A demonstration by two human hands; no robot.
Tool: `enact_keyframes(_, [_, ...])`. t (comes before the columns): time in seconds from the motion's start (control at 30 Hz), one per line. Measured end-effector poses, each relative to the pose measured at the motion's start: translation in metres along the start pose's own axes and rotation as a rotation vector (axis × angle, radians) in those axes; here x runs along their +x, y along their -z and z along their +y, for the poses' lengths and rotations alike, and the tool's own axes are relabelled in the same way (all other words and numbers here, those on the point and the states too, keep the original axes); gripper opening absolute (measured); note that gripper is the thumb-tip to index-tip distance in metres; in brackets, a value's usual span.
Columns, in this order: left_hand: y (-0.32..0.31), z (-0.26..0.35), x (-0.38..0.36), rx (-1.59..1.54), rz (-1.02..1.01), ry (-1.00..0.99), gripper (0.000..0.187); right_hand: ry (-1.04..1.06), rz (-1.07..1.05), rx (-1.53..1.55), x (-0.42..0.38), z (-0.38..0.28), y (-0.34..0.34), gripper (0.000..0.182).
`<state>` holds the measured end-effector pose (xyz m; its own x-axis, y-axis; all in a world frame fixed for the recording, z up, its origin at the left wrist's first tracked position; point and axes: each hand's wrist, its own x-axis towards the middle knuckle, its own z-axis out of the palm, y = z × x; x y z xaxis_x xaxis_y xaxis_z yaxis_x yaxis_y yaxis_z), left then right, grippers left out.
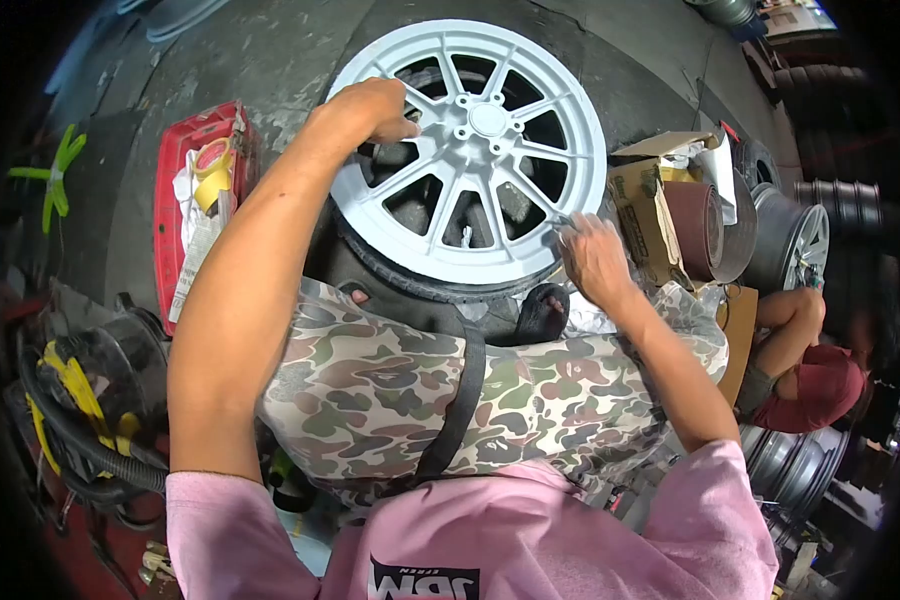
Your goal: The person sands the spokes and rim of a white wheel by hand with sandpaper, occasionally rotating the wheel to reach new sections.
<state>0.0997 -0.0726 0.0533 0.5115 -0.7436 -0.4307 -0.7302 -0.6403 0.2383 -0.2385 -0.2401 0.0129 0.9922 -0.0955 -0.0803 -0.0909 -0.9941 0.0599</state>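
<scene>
A pale grey-white alloy wheel with several spokes lies face up on a dark tire in front of my knees. My left hand is closed over the wheel's left side, its fingers curling into the gap beside a spoke. At the lower right of the rim is my right hand, fingers bunched together against the rim's edge. Something small and grey seems to sit at those fingertips, too blurred to name.
Left of the wheel stands a red crate holding a yellow tape roll. On the right are a cardboard box, a roll of brown abrasive and another wheel. A person in a maroon shirt sits at far right.
</scene>
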Motion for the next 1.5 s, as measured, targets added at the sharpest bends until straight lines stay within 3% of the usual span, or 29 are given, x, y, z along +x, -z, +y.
enact_keyframes(0.03, [-0.004,-0.003,0.000,-0.014,0.067,-0.036,0.047,-0.078,-0.035,0.021,-0.002,-0.006,0.006,0.016])
enact_keyframes(0.2, [-0.003,0.007,-0.001,0.044,-0.005,-0.046,0.051,-0.169,-0.006,-0.065,0.007,-0.013,0.000,0.016])
enact_keyframes(0.37, [-0.004,0.013,-0.002,0.061,-0.148,-0.014,0.057,-0.119,-0.035,0.045,-0.001,-0.009,-0.001,0.018])
enact_keyframes(0.5, [-0.020,0.015,0.002,0.080,-0.198,-0.023,0.058,-0.076,-0.034,-0.116,0.013,0.003,0.001,0.022])
enact_keyframes(0.57, [-0.023,0.016,0.000,0.072,-0.228,-0.005,0.058,0.010,-0.122,0.081,0.000,-0.015,-0.008,0.024])
enact_keyframes(0.63, [-0.023,0.021,-0.004,0.112,-0.344,-0.078,0.057,0.108,0.003,0.157,-0.004,-0.016,-0.002,0.026])
enact_keyframes(0.7, [-0.031,0.028,-0.002,0.174,-0.368,-0.057,0.055,0.052,-0.161,0.224,0.004,0.005,0.012,0.026])
enact_keyframes(0.77, [-0.044,0.029,0.001,0.212,-0.324,-0.119,0.054,-0.005,-0.056,-0.093,0.007,0.023,0.019,0.024])
enact_keyframes(0.83, [-0.056,0.032,0.000,0.225,-0.278,-0.123,0.055,0.041,0.103,0.029,0.004,0.003,0.012,0.024])
enact_keyframes(0.87, [-0.059,0.034,0.000,0.242,-0.280,-0.121,0.055,0.028,-0.107,0.140,0.000,-0.013,0.011,0.023])
enact_keyframes(0.9, [-0.061,0.038,0.000,0.262,-0.279,-0.120,0.056,0.039,-0.056,0.205,-0.003,-0.033,0.007,0.023])
enact_keyframes(0.93, [-0.066,0.041,-0.004,0.260,-0.183,-0.100,0.036,-0.047,-0.157,0.301,0.003,-0.044,0.024,0.023])
enact_keyframes(1.0, [-0.074,0.042,-0.006,0.257,-0.103,-0.111,0.033,-0.133,-0.261,0.407,0.007,-0.050,0.043,0.023])
enact_keyframes(1.07, [-0.083,0.044,-0.004,0.247,-0.019,-0.129,0.030,-0.034,-0.017,0.418,0.005,-0.045,0.044,0.024])
enact_keyframes(1.17, [-0.086,0.044,-0.006,0.271,0.024,-0.170,0.021,0.105,0.125,0.350,0.001,-0.049,0.018,0.024])
enact_keyframes(1.2, [-0.087,0.046,-0.004,0.266,0.012,-0.144,0.020,0.026,0.062,0.481,0.005,-0.060,0.009,0.024])
enact_keyframes(1.3, [-0.085,0.051,-0.005,0.247,0.021,-0.140,0.019,0.061,0.154,0.645,0.035,-0.098,-0.029,0.028])
enact_keyframes(1.37, [-0.080,0.049,-0.005,0.239,0.042,-0.155,0.018,0.083,0.132,0.573,0.058,-0.123,0.002,0.030])
enact_keyframes(1.5, [-0.065,0.039,-0.003,0.197,0.026,-0.152,0.023,0.072,0.071,0.613,0.031,-0.081,-0.002,0.027])
